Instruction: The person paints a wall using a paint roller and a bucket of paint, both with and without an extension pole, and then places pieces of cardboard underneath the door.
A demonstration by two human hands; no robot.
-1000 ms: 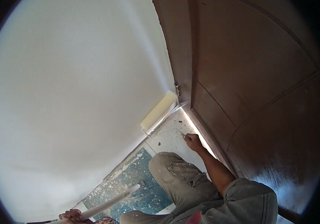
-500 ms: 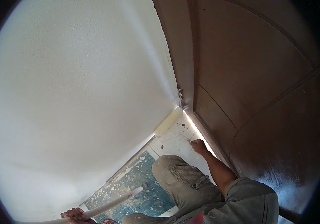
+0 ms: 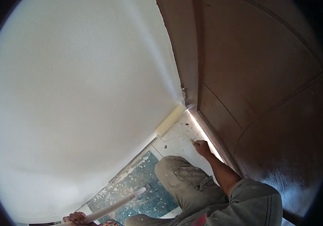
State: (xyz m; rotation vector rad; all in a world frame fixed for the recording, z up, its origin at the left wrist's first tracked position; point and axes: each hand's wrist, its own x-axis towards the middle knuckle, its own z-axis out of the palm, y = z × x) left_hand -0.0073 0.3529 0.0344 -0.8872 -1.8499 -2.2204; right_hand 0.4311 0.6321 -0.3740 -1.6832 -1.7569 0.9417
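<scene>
My right hand [image 3: 202,147] is closed around the handle of a paint roller, whose thin wire frame is faint against the pale floor. The cream roller sleeve [image 3: 170,119] lies along the foot of the white wall [image 3: 93,94], its far end close to the corner by the door frame. At the lower left, my left hand [image 3: 75,218] wraps round a long white pole [image 3: 121,203]. That pole slants over a paint-spattered blue-green sheet [image 3: 146,179], its tip pointing toward my bent knee [image 3: 176,169].
A brown wooden door [image 3: 267,75] stands at the right, with light coming through the gap beneath it. A metal hinge [image 3: 184,93] shows on the brown frame. Dark specks dot the white floor tiles [image 3: 169,145] between wall and door.
The roller sleeve has shifted very slightly up along the base of the wall. The view has moved a little; both hands keep their grips.
</scene>
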